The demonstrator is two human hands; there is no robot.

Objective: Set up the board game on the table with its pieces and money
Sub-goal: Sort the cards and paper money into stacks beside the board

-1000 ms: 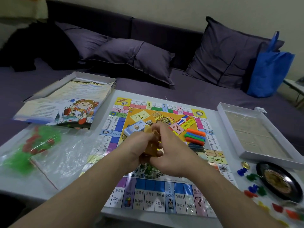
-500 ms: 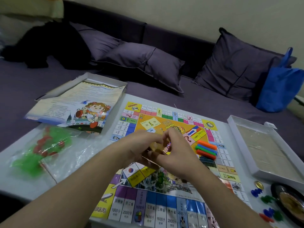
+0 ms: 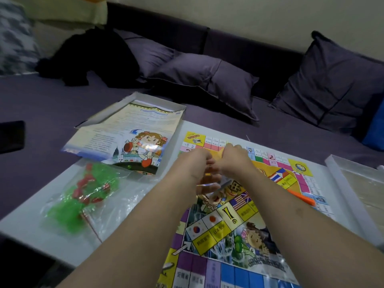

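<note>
Quick update on the setup. Compared with a second ago the view has swung left and up: the spinner, the loose coloured tokens and most of the stack of colour bars have dropped out at the right edge, and both hands have moved up the board toward its far row. They were bunched over a small yellowish bundle near the middle; now it looks like they're pulling apart a thin see-through wrapper with something yellow in it. Heavy blur, so I can't say if it's cards or money. My read: still unwrapping, nothing new laid out yet.

Going left to right:

- One clear plastic bag (image 3: 87, 196) at centre left on the tabletop (image 3: 31, 227), stuffed with green and red bits. Too many and too mushed to count.
- One box lid (image 3: 133, 104) above it, with one rules sheet (image 3: 124, 140) lying in it.
- The left hand (image 3: 195, 165), fingers curled, grip closed on the wrapper (image 3: 209, 185).
- The right hand (image 3: 234, 161), just beside it, also curled onto the same wrapper (image 3: 216, 161), though the blur hides the fingertips.
- One game board (image 3: 228, 235) spread flat from centre to lower right, under both arms.
- One orange bar (image 3: 303, 199) peeking out past the right forearm; others may be hidden.
- One box tray (image 3: 349, 196) at the right edge.

Behind it all, a sofa with three cushions, and a black phone-looking thing at the far left.
</note>
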